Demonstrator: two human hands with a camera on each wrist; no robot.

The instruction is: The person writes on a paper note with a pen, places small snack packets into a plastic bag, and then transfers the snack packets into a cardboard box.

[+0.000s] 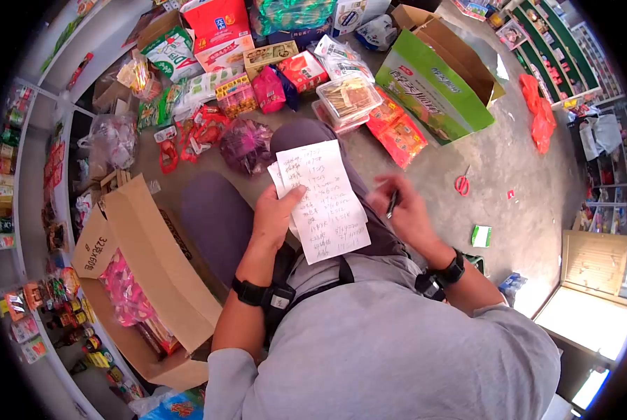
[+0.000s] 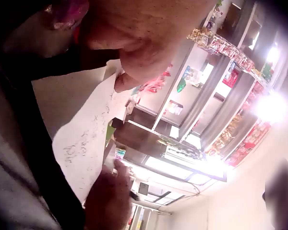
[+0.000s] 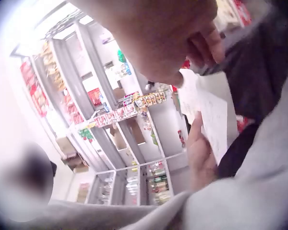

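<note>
Sheets of white paper (image 1: 331, 203) covered in handwritten lines lie over the person's lap in the head view. The left hand (image 1: 274, 215) grips them by the left edge, its thumb on top of the writing. A second sheet (image 1: 274, 175) peeks out behind the front one. Just right of the paper, the right hand (image 1: 409, 215) holds a dark pen (image 1: 393, 203) between its fingers, apart from the sheet. In the left wrist view the paper (image 2: 81, 143) hangs from the left fingers, with the right hand (image 2: 110, 196) beyond. The right wrist view shows the paper (image 3: 211, 108) beside the left hand (image 3: 200, 153).
An open cardboard box (image 1: 166, 269) with pink packets stands at the left. Snack bags, red cartons (image 1: 219, 28) and a plastic tub of sticks (image 1: 348, 98) crowd the floor ahead. A green box (image 1: 432, 91), red scissors (image 1: 462, 185) and shelves (image 1: 562, 49) lie to the right.
</note>
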